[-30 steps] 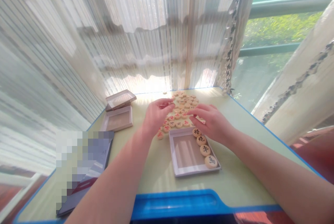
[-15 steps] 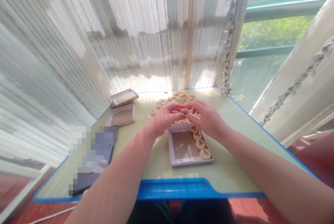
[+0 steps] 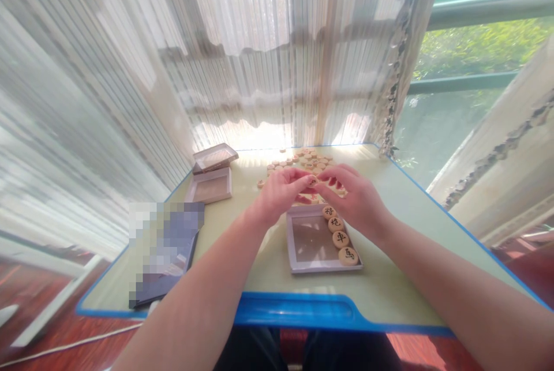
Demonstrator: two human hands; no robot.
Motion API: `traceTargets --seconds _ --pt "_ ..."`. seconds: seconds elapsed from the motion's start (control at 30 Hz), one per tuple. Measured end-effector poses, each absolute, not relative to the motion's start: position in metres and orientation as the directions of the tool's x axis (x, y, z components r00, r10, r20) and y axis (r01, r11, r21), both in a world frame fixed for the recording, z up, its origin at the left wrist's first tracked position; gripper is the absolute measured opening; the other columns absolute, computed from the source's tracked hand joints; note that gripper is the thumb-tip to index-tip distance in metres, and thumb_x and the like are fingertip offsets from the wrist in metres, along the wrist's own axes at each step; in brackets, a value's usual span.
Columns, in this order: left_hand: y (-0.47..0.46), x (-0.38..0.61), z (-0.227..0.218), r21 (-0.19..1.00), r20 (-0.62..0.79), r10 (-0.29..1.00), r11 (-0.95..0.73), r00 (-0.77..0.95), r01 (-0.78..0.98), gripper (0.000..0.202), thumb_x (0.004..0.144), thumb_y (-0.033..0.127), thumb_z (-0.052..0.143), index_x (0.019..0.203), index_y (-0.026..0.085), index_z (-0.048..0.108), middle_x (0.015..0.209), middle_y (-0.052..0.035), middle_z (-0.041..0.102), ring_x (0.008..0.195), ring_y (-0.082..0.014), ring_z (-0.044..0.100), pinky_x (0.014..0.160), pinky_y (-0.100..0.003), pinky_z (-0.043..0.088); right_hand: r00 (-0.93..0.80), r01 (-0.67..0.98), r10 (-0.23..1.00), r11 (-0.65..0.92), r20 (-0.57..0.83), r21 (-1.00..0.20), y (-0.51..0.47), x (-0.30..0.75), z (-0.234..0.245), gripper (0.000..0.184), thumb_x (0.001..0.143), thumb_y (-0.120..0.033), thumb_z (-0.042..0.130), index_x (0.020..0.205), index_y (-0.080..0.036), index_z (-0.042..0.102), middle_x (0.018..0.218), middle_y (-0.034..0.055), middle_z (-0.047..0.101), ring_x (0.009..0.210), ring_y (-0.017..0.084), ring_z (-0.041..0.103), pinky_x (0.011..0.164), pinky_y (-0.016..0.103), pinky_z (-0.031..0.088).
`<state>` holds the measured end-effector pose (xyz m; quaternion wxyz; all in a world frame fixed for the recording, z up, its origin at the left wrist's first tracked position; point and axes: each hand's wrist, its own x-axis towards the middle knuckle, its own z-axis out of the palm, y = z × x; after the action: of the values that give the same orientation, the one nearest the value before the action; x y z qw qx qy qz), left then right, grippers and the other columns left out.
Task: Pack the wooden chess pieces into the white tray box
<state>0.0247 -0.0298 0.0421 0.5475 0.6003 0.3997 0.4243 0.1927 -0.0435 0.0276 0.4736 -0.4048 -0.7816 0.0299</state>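
A round wooden Chinese chess piece (image 3: 312, 181) with dark writing is held between my two hands above the far side of a shallow box. The thumb and fingers of my left hand (image 3: 281, 193) are closed on it, the thumb covering part of its face. My right hand (image 3: 354, 192) pinches its right edge with fingertips. Below, the open shallow box (image 3: 291, 248) has several pieces in a column along its right wall, among them a piece marked 車 (image 3: 340, 238) and a piece marked 馬 (image 3: 348, 255). Loose pieces (image 3: 308, 154) lie scattered beyond my hands, partly hidden by them.
Another shallow box (image 3: 210, 187) and a tilted box part (image 3: 215, 156) are at the back left. A dark, partly pixelated flat object (image 3: 173, 267) lies at the left. The table (image 3: 402, 267) has a blue edge with a trough (image 3: 298, 308); curtains hang behind.
My left thumb has shifted over the chess piece, so less of its face shows. The column of pieces in the box is the same. The whole view has swung slightly left.
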Motion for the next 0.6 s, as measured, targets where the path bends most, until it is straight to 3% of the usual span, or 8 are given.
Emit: traceTargets --seconds 0.1,0.33,0.47,0.6 --pt "-0.032 0.029 0.043 0.999 0.020 0.948 -0.004 0.319 -0.051 0.033 0.074 0.038 0.070 0.090 0.012 0.059 0.087 -0.0096 0.070 0.079 -0.0169 0.067 0.059 -0.024 0.054 -0.276 0.599 0.627 0.705 0.729 -0.380 -0.043 0.194 0.026 0.015 0.081 -0.025 0.061 0.096 -0.023 0.061 0.091 0.0049 0.063 0.081 0.018 0.060 0.069 0.031 0.050" --pt "-0.031 0.025 0.042 1.000 -0.018 0.918 0.023 0.397 -0.007 0.032 0.069 0.040 0.072 0.085 0.014 0.061 0.077 -0.0054 0.067 0.069 -0.0158 0.066 0.050 -0.021 0.048 -0.190 0.589 0.636 0.683 0.748 -0.432 -0.046 0.191 0.020 0.022 0.080 -0.022 0.061 0.101 -0.024 0.058 0.092 0.0037 0.062 0.073 0.015 0.061 0.063 0.030 0.051" --pt "-0.027 0.016 0.043 0.993 0.002 0.956 -0.036 0.293 0.110 0.024 0.066 0.036 0.073 0.076 0.015 0.065 0.059 0.0010 0.059 0.046 -0.0056 0.047 0.039 -0.017 0.028 -0.192 0.578 0.649 0.681 0.736 -0.450 -0.051 0.189 0.025 0.024 0.081 -0.021 0.059 0.105 -0.024 0.058 0.089 0.0027 0.067 0.073 0.016 0.064 0.068 0.031 0.054" --pt "-0.027 0.016 0.043 0.993 -0.038 0.960 0.005 0.278 0.118 0.017 0.065 0.032 0.071 0.070 0.017 0.066 0.061 0.0011 0.061 0.043 -0.0035 0.035 0.040 -0.019 0.022 -0.262 0.569 0.626 0.715 0.734 -0.406 -0.053 0.192 0.031 0.026 0.083 -0.020 0.057 0.109 -0.025 0.059 0.094 0.0032 0.069 0.076 0.016 0.065 0.073 0.033 0.055"
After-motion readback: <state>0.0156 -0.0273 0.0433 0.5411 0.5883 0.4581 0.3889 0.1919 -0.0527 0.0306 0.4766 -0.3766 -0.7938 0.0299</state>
